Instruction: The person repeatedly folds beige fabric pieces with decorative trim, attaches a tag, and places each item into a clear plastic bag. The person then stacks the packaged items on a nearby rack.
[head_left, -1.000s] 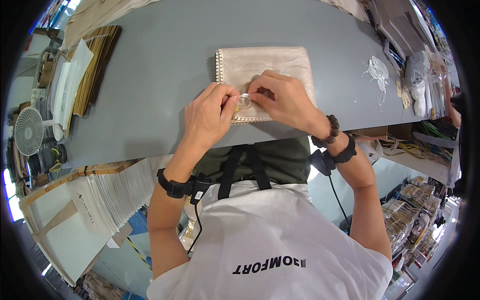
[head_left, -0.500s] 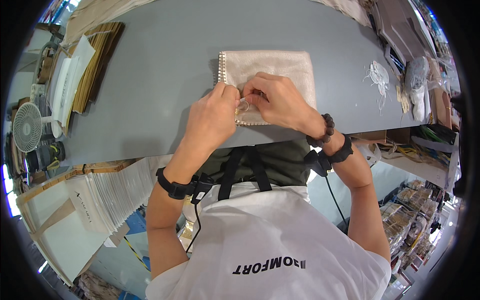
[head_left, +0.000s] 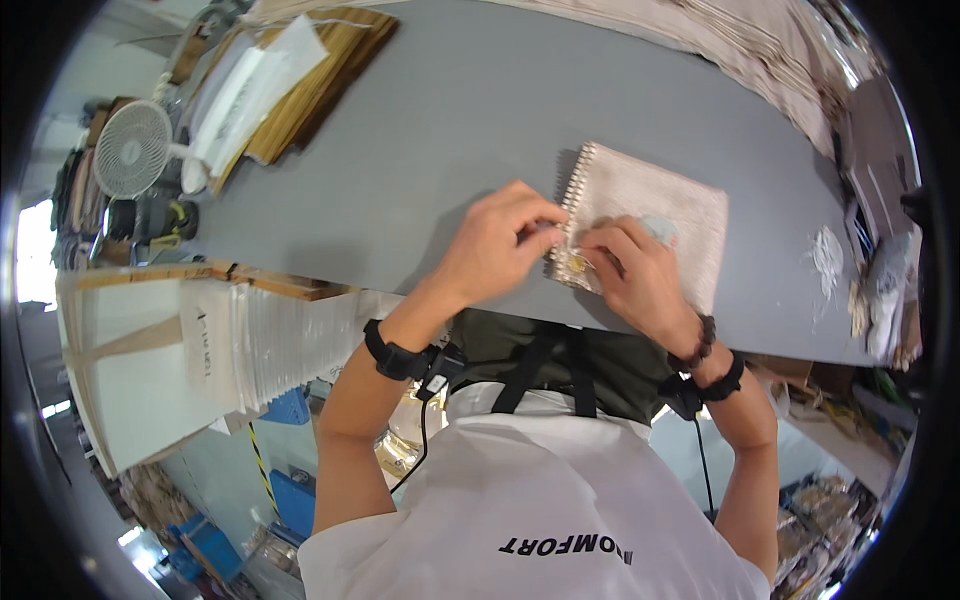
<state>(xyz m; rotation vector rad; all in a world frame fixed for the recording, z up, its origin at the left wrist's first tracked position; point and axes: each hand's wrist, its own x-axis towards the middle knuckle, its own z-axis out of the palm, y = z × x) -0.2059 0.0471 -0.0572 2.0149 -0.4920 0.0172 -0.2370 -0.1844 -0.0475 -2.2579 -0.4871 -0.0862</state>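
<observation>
A folded beige cloth (head_left: pixel 650 185) with a looped, stitched left edge lies near the front of the grey table. My left hand (head_left: pixel 505 243) is at that edge, thumb and forefinger pinched together; whatever lies between them is too small to make out. Over the cloth's lower left part, my right hand (head_left: pixel 640 275) pinches a thin white string. Close to its fingertips a small gold-coloured tag (head_left: pixel 577 264) rests at the cloth's corner. A pale round label (head_left: pixel 660 230) shows on the cloth, partly behind my right hand.
Brown cardboard sheets (head_left: pixel 325 85) are stacked at the far left beside a white fan (head_left: pixel 133 150). Beige fabric (head_left: pixel 740 50) covers the far right of the table. A white thread tangle (head_left: pixel 826 262) lies at the right. Left of me stands a box of white sleeves (head_left: pixel 270 345).
The view has turned, so the cloth appears further right and tilted. My hands have come slightly apart, and the pale label now shows beside my right hand.
</observation>
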